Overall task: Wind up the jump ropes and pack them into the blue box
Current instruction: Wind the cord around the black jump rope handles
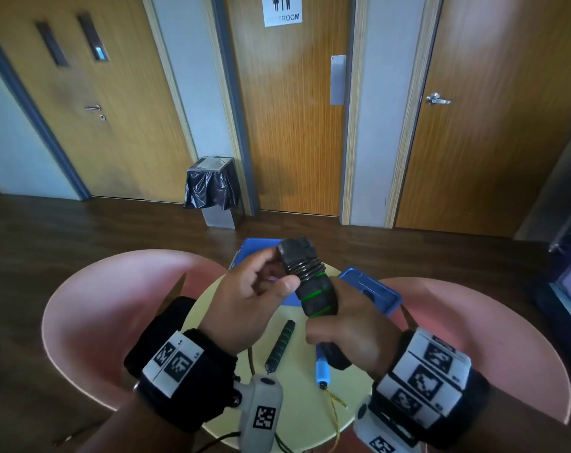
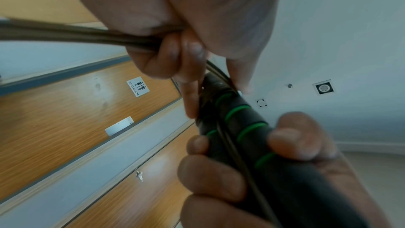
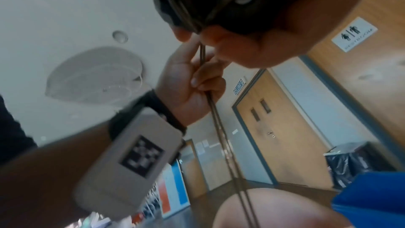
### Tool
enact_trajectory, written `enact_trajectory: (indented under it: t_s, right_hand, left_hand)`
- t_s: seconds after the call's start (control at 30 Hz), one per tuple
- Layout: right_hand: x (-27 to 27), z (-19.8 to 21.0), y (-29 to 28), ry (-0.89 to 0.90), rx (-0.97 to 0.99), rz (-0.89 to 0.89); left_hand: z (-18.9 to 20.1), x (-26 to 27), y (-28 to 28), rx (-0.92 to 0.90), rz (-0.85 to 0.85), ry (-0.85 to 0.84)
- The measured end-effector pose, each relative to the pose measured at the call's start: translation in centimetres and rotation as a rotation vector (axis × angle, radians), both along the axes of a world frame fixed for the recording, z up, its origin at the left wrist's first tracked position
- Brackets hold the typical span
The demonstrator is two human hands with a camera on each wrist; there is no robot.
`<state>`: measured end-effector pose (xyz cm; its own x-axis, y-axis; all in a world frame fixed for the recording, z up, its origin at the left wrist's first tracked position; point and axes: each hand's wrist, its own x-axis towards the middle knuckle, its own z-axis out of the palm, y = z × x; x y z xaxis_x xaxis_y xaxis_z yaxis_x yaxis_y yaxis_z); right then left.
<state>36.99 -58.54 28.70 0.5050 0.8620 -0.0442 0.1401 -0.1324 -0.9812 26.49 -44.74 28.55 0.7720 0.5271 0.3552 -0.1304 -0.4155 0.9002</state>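
A black jump rope handle bundle with green rings (image 1: 313, 282) is held above the round yellow table (image 1: 297, 400), with dark cord coiled round its upper part. My right hand (image 1: 353, 331) grips its lower end; fingers and thumb wrap the handle (image 2: 247, 127). My left hand (image 1: 261, 289) is beside the coils and pinches the cord (image 2: 87, 35) in curled fingers. The cord (image 3: 219, 127) hangs down from both hands. The blue box (image 1: 375, 289) lies on the table behind my right hand.
On the table lie another black handle with green rings (image 1: 281, 348) and a blue handle (image 1: 321, 371) with yellow cord. A second blue piece (image 1: 254, 250) sits behind my left hand. Pink chairs (image 1: 114, 305) flank the table. A bin (image 1: 212, 191) stands by the doors.
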Motion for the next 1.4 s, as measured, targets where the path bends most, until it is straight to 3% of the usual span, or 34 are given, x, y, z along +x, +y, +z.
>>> enact_trajectory:
  t_s: [0.2,0.27,0.37,0.47,0.57,0.67,0.8,0.93,1.03,1.2,1.4]
  right_hand:
    - [-0.2,-0.1,-0.6,0.535,0.138,0.246]
    - [-0.5,0.2,-0.9,0.717,0.223,0.371]
    - [-0.1,0.6,-1.4,0.97,0.248,0.55]
    - [0.7,1.1,-1.4,0.918,0.068,0.478]
    - [0.8,1.6,-1.2,0.658,-0.124,0.279]
    - [0.6,1.3,-0.9,0.436,-0.112,0.133]
    - [0.2,1.2,-0.8,0.516,-0.035,0.082]
    - [0.5,1.3,-1.6,0.733,0.068,0.168]
    - [0.3,1.4,-2.0,0.807,0.109,0.231]
    - [0.5,1.9,-2.3,0.793,0.168,0.237]
    - [0.6,1.8,-2.0,0.636,0.097,0.107]
  left_hand:
    - [-0.9,0.9,-0.9,-0.415,-0.187,-0.22]
    - [-0.6,1.0,-1.4,-0.431,-0.234,-0.218]
    - [-0.1,1.4,-1.7,-0.346,-0.16,-0.197]
    - [-0.5,1.7,-1.7,-0.394,-0.126,-0.177]
    - [-1.1,2.0,-1.6,-0.405,-0.013,-0.154]
    - [-1.7,2.3,-1.3,-0.4,0.072,-0.103]
    - [-1.3,2.6,-1.3,-0.306,0.095,-0.072]
    - [-0.5,1.7,-0.4,-0.26,-0.148,-0.121]
    - [-0.7,1.2,0.6,-0.29,-0.221,-0.142]
    - [-0.1,0.5,1.7,-0.004,-0.083,-0.08]
    - [1.0,-0.8,2.5,0.131,0.015,-0.033]
